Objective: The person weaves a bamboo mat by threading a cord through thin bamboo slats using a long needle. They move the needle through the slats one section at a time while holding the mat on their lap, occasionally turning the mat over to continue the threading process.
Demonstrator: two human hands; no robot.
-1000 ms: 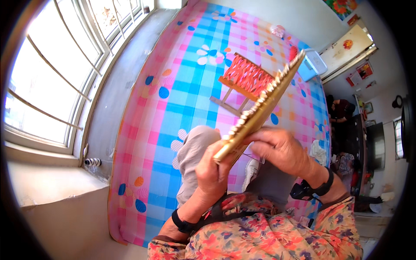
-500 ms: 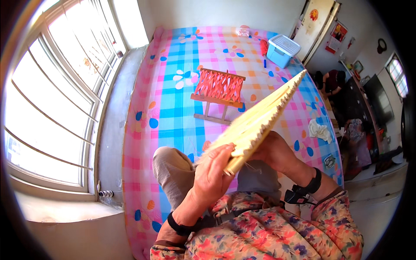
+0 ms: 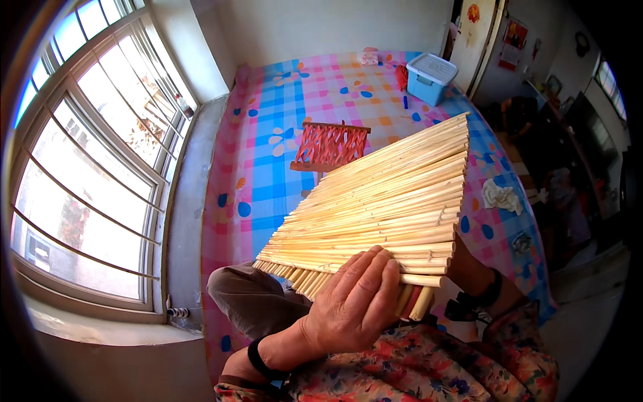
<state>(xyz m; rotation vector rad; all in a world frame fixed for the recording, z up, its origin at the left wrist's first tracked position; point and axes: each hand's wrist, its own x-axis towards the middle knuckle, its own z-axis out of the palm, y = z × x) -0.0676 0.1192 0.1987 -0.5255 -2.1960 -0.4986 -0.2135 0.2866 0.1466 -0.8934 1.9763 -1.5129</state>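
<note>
Signs and packages: A red and yellow poster (image 3: 518, 41) is seen on the far wall beside a door at upper right, with a second small picture (image 3: 473, 13) above the door. A light blue lidded storage box (image 3: 431, 75) is set on the mat near that door. No lettering can be made out.

Mat of sticks, place: A flat panel of pale wooden sticks (image 3: 382, 208) is held up in front of the chest, above the lap and the checked floor mat (image 3: 281, 114).

Mat of sticks, axis: The sticks are laid side by side, fanned slightly. The long axis runs from lower left to upper right; the narrow bunched end is at lower left, the spread end toward the door.

Left hand: The left hand (image 3: 351, 305) is closed over the lower edge of the panel, fingers (image 3: 375, 275) lying across the sticks.

Right hand: The right hand is hidden behind the panel; only the wrist with a dark band (image 3: 485, 298) is visible, so its grip cannot be determined.

Surroundings: A small red woven stool (image 3: 329, 146) stands on the floor mat beyond the panel. A crumpled white cloth (image 3: 501, 195) lies at right. A large window (image 3: 87, 154) is at left.

Obstruction: The panel covers much of the floor mat at right.
</note>
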